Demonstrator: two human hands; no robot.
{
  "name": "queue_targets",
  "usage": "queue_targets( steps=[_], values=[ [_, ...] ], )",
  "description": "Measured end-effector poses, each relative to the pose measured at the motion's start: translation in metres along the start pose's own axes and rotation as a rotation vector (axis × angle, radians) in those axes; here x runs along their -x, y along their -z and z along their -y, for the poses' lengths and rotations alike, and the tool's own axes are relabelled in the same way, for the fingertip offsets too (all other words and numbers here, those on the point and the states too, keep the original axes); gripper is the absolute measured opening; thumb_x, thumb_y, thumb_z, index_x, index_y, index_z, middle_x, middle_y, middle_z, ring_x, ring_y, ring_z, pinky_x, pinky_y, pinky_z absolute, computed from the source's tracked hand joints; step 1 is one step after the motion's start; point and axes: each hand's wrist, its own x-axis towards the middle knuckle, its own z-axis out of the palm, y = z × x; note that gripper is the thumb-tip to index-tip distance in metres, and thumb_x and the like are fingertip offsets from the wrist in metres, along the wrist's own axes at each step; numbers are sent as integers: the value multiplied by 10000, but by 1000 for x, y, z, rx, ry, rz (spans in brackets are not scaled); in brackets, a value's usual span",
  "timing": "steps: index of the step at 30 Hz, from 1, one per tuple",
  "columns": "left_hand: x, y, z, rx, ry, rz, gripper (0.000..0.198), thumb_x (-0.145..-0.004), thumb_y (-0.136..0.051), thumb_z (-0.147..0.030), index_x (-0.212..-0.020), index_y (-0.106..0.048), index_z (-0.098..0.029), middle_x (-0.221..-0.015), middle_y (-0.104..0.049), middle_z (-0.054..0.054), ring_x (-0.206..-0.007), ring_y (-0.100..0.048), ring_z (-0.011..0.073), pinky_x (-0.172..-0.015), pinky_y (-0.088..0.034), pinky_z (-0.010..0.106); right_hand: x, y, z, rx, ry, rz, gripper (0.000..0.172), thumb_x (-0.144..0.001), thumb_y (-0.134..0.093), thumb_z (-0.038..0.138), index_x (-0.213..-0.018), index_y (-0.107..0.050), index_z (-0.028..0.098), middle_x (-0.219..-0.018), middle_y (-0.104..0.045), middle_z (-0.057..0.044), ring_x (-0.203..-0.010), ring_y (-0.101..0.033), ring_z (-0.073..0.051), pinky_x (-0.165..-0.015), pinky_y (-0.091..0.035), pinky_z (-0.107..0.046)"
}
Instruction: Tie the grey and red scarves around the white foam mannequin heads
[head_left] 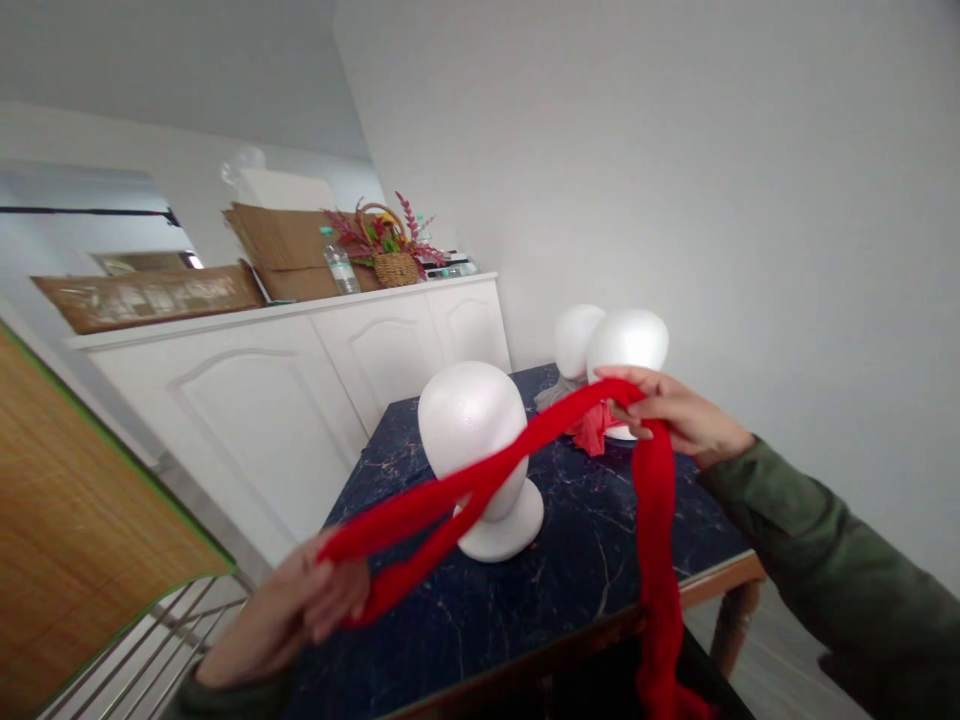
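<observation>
Three foam heads (471, 420) stand on the table (600, 560), a sideboard (262, 420) to its left.

Red scarf (480, 490), white foam head (471, 420), dark blue marble-veined tabletop (592, 530), olive-green sleeve (817, 540)

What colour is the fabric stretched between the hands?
The fabric is solid bright red, best seen in the head view.

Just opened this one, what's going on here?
A person is holding up a red fabric strip with both bare hands. The left hand and right hand each grip part of it, and a length hangs past the table edge. It crosses in front of a white foam head on a dark marble table, with two more foam heads behind.
</observation>
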Motion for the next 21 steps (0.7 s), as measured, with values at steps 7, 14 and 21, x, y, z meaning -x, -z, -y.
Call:
queue_targets(
  steps=[7,14,21],
  values=[
    [-125,3,-88,511,-489,-208,202,-884,-339,-206,-805,-521,-171,-562,-530,-100,-520,-505,12,-763,-477,218,-175,-21,-12,357,296,-431,356,-788,-405,104,-1142,-398,140,-873,-558,-20,-571,-508,-40,-515,-409,-148],
    [-152,46,2,431,-361,-364,353,-865,-184,-136,-742,-514,-105,-530,-427,-45,-352,-330,-2,-412,-370,105,-157,-1,-129,999,-20,-382,188,-712,-502,67,-868,-606,80,-923,-604,-107,-901,-537,-183,-846,-379,-287],
    [-117,60,84,363,120,-312,161,-719,-392,-143,-786,-538,-125,-571,-432,-29,-356,-350,25,-334,-357,143,-76,28,-205,1195,-189,-273,241,-735,-524,228,-921,-622,111,-936,-607,-111,-916,-535,-218,-855,-362,-324]
  ],
)
